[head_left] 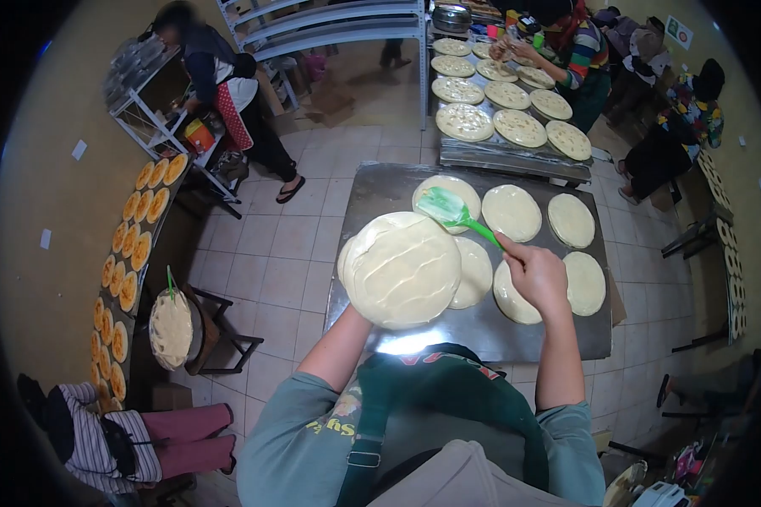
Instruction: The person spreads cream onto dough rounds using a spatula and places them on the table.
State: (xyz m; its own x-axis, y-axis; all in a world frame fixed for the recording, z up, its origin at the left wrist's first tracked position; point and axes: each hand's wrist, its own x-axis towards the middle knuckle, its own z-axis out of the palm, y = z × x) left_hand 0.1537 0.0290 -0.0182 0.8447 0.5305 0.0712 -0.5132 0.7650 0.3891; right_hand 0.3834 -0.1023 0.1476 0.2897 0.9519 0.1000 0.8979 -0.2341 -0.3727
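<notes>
My right hand (533, 275) is closed round the handle of a green spatula (479, 229). Its blade, smeared with white cream, is over a pale round dough disc (446, 188) at the back left of the metal tray (397, 345). My left hand lies hidden under a large, round, cream-topped thing (406, 269), which it holds up over the tray's left side. Wavy ridges run across its pale top; whether it is a full bowl or a coated disc I cannot tell. Several more pale discs (512, 213) lie on the tray, some partly covered.
Beyond the tray, a table bears several topped discs (508, 95), where a co-worker (585, 59) works. At left are a bowl of cream (171, 331) on a stool and a long table of orange-topped discs (128, 245). Other people stand around; a metal rack (330, 35) is behind.
</notes>
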